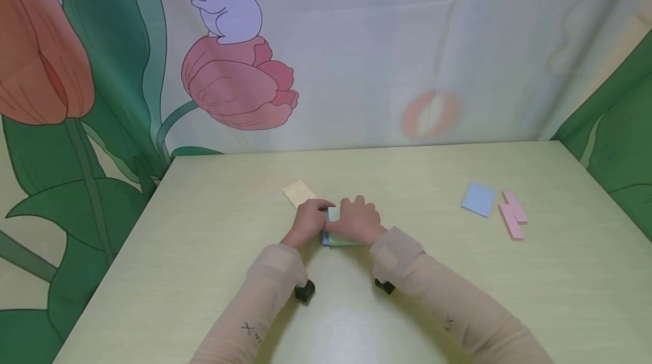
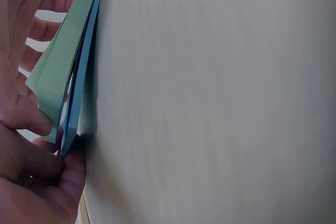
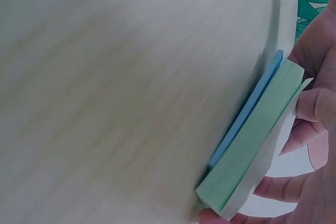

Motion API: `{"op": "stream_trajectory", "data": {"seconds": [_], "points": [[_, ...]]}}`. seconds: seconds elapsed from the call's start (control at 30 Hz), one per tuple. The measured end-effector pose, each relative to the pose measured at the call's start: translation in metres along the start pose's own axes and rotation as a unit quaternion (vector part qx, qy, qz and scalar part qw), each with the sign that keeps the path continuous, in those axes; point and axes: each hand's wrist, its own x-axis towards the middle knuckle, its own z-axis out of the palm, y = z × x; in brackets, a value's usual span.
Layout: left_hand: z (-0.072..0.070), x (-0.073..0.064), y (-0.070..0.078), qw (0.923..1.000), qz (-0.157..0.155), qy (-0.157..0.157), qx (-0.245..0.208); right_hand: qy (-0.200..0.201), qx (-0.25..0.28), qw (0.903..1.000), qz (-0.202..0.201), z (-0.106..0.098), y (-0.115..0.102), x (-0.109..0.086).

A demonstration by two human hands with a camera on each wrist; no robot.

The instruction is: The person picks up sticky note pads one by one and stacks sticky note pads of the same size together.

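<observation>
Tabletop point(image 1: 560, 296); green pad point(image 2: 63, 61) over blue pad point(image 3: 247, 109); pink strips point(image 1: 511, 222) head-view only

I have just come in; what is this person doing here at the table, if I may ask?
The person is handling two pads over the table: a green pad lies on top of a blue pad, not quite aligned. The right hand grips the green pad, while the left hand pinches the blue pad's edge. A beige square lies just beyond the left hand. Off to the right lie a blue square and two pink strips, untouched.
</observation>
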Motion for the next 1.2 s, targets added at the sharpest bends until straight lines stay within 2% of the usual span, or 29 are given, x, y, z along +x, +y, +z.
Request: {"op": "stream_trajectory", "data": {"seconds": [0.13,0.37,0.63,0.93,1.2], "points": [[-0.0004,0.0004,-0.002,1.0,0.001,-0.001,0.007,0.011,0.002,0.9999,-0.001,0.0021,-0.0013,0.0006],[-0.0011,0.0017,-0.004,0.9998,-0.011,-0.012,-0.014,0.016,0.006,0.9999,-0.004,0.0052,-0.0016,0.0028],[-0.001,0.001,-0.0044,0.9998,-0.013,-0.007,-0.012,0.015,-0.002,0.9999,-0.002,0.0056,-0.0037,0.0019],[-0.0017,-0.0009,-0.0035,0.9995,-0.008,0.028,0.01,0.021,-0.01,0.9997,-0.004,0.0068,-0.0047,0.0017],[-0.0038,-0.0037,0.0047,0.9986,-0.007,0.023,0.046,0.019,-0.027,0.9994,-0.009,0.0089,-0.0029,0.0025]]}}
